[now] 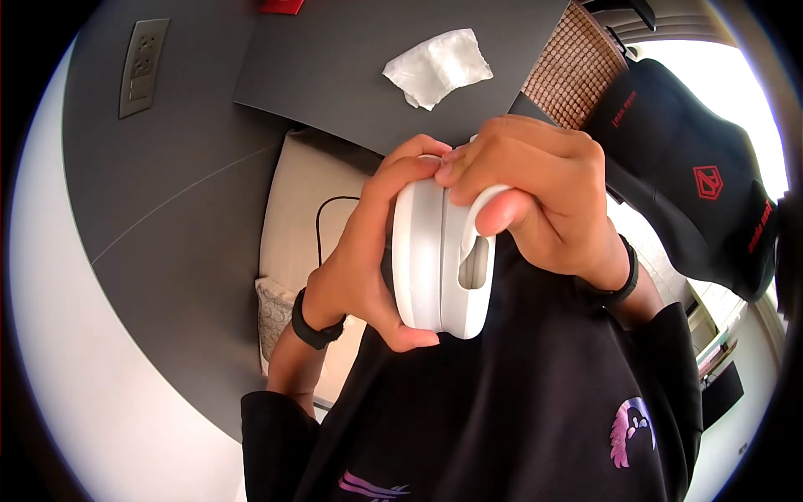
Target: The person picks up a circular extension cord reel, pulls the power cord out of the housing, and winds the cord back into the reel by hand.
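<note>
A white, round two-part object (425,251) with a pale grey band and a seam around its side is held up in front of my chest. My left hand (368,243) wraps its left side, fingers over the top edge and thumb at the bottom. My right hand (539,188) is closed at its upper right, fingertips near the seam. The right thumb presses on a curved white tab (478,219) beside an oval slot (473,266). What the right fingers cover at the top is hidden.
Beyond my hands, a crumpled white tissue (439,67) lies on a dark grey desk (318,58). A red item (281,6) sits at the top edge. A black gaming chair (686,167) stands at right. A socket panel (144,69) is at upper left.
</note>
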A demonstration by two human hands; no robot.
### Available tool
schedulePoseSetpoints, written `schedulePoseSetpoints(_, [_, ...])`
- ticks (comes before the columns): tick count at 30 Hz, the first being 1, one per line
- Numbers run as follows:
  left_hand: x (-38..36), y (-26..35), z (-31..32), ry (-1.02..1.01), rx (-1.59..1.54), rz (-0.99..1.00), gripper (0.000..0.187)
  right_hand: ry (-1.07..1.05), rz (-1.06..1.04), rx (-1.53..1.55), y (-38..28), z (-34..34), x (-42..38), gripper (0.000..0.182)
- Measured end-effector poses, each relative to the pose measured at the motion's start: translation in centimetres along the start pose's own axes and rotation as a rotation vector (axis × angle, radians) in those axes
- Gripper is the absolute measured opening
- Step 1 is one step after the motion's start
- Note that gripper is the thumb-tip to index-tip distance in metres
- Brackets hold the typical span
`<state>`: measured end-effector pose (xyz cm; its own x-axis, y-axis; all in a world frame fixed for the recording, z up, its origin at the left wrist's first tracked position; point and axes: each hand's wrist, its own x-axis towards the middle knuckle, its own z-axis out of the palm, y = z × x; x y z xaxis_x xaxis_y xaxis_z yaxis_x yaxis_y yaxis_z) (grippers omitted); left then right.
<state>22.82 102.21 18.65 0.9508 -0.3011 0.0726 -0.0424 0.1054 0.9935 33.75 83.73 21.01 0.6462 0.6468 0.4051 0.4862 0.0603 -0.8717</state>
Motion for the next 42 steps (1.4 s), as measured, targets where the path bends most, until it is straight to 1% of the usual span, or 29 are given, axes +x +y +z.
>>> schedulePoseSetpoints(1, [0.2,-0.1,0.0,-0.009,0.042,0.052,0.134,-0.012,0.0,-0.019,-0.1,-0.1,0.0,0.046])
schedulePoseSetpoints(3, [-0.1,0.1,0.4,0.053,-0.231,-0.073,0.138,-0.035,-0.001,-0.057,-0.4,-0.4,0.1,0.046])
schedulePoseSetpoints(5, [0.1,1.3,0.7,0.133,-0.442,-0.298,0.142,-0.059,-0.027,-0.101,-0.8,-0.6,0.2,0.045])
schedulePoseSetpoints(6, [1.1,2.9,0.7,0.185,-0.514,-0.458,0.143,-0.073,-0.042,-0.123,-0.8,-0.7,0.3,0.045])
schedulePoseSetpoints(9, [1.4,3.7,0.5,0.154,-0.453,-0.614,0.133,-0.043,-0.106,-0.164,-1.0,-0.6,0.5,0.045])
schedulePoseSetpoints(11, [1.8,4.1,0.3,0.122,-0.433,-0.671,0.127,-0.038,-0.102,-0.162,-0.9,-0.5,0.4,0.045])
schedulePoseSetpoints(14, [1.4,3.4,0.6,0.15,-0.406,-0.557,0.123,-0.011,-0.077,-0.139,-0.8,-0.1,0.3,0.046])
schedulePoseSetpoints(17, [0.2,0.8,0.3,0.031,-0.213,-0.202,0.127,-0.031,-0.036,-0.118,-0.6,-0.5,0.2,0.048])
schedulePoseSetpoints(20, [0.0,-0.2,0.3,0.026,-0.119,-0.035,0.128,-0.035,-0.036,-0.108,-0.5,-0.5,0.2,0.048])
schedulePoseSetpoints(23, [0.3,0.1,0.3,0.013,-0.1,-0.002,0.128,-0.022,-0.056,-0.111,-0.7,-0.4,0.2,0.048])
schedulePoseSetpoints(25, [0.2,0.3,0.7,0.056,-0.289,-0.069,0.126,-0.035,-0.076,-0.122,-0.8,-0.5,0.3,0.048])
schedulePoseSetpoints(27, [0.5,1.1,0.8,0.099,-0.434,-0.222,0.124,-0.067,-0.105,-0.145,-0.8,-0.8,0.4,0.047])
schedulePoseSetpoints(28, [1.1,2.2,0.7,0.123,-0.484,-0.341,0.123,-0.06,-0.121,-0.145,-1.0,-0.8,0.5,0.048])
schedulePoseSetpoints(30, [1.2,2.7,0.6,0.131,-0.546,-0.462,0.121,-0.048,-0.148,-0.145,-1.2,-0.6,0.6,0.048])
schedulePoseSetpoints(32, [1.1,2.2,0.6,0.088,-0.574,-0.466,0.118,-0.038,-0.163,-0.149,-1.1,-0.6,0.5,0.048])
schedulePoseSetpoints(35, [1.7,3.3,0.9,0.126,-0.494,-0.53,0.117,-0.029,-0.158,-0.17,-1.2,-0.5,0.3,0.047])
schedulePoseSetpoints(38, [1.3,3.1,0.9,0.12,-0.476,-0.504,0.116,-0.023,-0.142,-0.181,-1.5,-0.4,0.3,0.047])
schedulePoseSetpoints(40, [0.8,2.1,0.6,0.033,-0.364,-0.332,0.118,-0.022,-0.12,-0.176,-1.4,-0.4,0.2,0.046])
schedulePoseSetpoints(42, [0.5,1.0,0.5,-0.007,-0.273,-0.18,0.12,-0.025,-0.092,-0.166,-1.0,-0.5,0.0,0.046])
